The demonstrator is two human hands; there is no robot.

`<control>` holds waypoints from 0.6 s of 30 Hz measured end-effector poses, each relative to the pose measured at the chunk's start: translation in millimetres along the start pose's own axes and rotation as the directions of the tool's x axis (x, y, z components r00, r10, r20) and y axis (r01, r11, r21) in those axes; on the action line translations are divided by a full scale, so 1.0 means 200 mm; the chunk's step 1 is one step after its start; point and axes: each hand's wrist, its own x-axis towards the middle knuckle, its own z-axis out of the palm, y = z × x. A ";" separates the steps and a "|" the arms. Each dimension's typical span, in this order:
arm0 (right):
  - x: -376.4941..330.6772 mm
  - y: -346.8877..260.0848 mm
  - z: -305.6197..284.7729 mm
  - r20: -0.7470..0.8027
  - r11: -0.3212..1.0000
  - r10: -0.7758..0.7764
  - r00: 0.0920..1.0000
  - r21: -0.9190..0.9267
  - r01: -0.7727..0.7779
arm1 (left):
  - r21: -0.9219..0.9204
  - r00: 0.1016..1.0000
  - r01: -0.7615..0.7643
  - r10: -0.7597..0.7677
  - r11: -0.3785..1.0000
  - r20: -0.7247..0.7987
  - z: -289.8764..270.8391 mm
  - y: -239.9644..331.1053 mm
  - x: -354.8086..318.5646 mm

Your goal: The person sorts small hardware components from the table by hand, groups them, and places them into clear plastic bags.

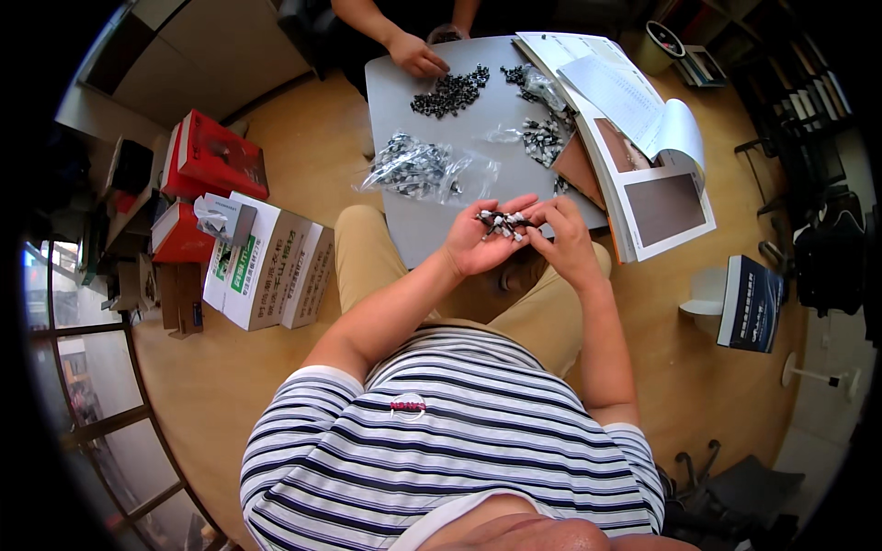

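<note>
My left hand [470,248] lies palm up over the near edge of the grey table [390,106], cupping a small heap of black-and-white parts [502,223]. Thumb and fingertips of my right hand [570,243] are pinched together at the right side of that heap, on a small dark piece. Just beyond my left hand, a clear plastic bag [418,170] holds many similar parts. A loose pile of black-and-white parts [542,140] sits farther off to the right. At the far side is a pile of small black parts [450,94].
Another person's hand [418,57] reaches to the black pile. Large sample boards with papers [634,138] cover the table's right side. On the floor at left stand white cartons [266,262] and red boxes [220,156]. A dark blue box [749,303] stands at right.
</note>
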 end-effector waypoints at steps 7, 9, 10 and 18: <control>-0.03 0.08 0.08 -0.249 0.968 0.249 0.936 0.085 -0.235 | -0.058 0.739 -0.577 0.490 0.815 -0.463 -0.07 0.16 0.12; -0.08 0.18 0.13 -0.271 0.955 0.295 0.916 0.081 -0.284 | -0.047 0.655 -0.666 0.553 0.745 -0.516 -0.04 0.24 0.15; -0.10 0.23 0.15 -0.288 0.940 0.340 0.895 0.082 -0.331 | -0.027 0.556 -0.750 0.608 0.661 -0.566 -0.01 0.27 0.15; -0.12 0.31 0.25 -0.304 0.845 0.530 0.792 0.272 -0.461 | -0.205 0.687 -0.672 0.496 0.712 -0.530 -0.08 0.33 0.09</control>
